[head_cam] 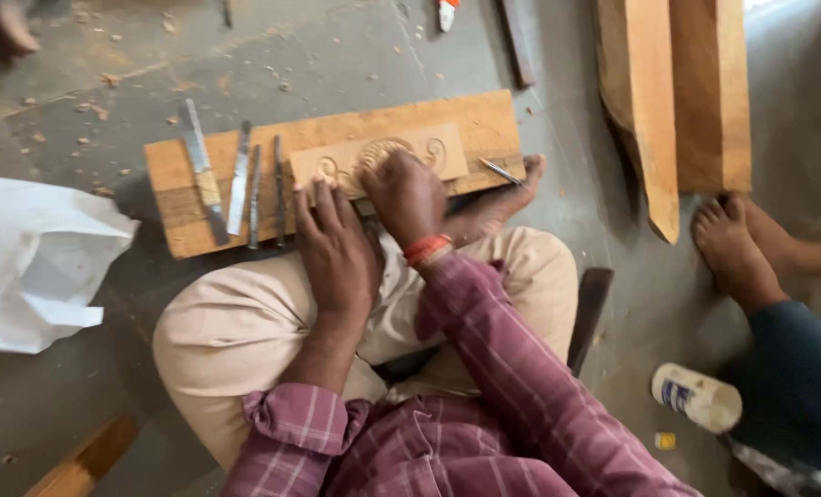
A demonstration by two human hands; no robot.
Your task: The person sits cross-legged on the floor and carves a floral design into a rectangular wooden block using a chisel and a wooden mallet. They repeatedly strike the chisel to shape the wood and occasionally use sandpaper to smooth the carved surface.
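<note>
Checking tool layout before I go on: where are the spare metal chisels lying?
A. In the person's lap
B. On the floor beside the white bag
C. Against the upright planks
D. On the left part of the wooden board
D: the metal chisels lie side by side on the left part of the wooden board, just left of the carved panel under the left hand and right hand.

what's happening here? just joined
A person sits cross-legged on the floor with a wooden board in front of them. A smaller carved wood panel lies on the board. The left hand rests flat at the panel's near edge; the right hand is curled over the carving, though any tool in it is hidden. Several metal chisels lie on the board's left part. Another person's bare foot is at the right.
</note>
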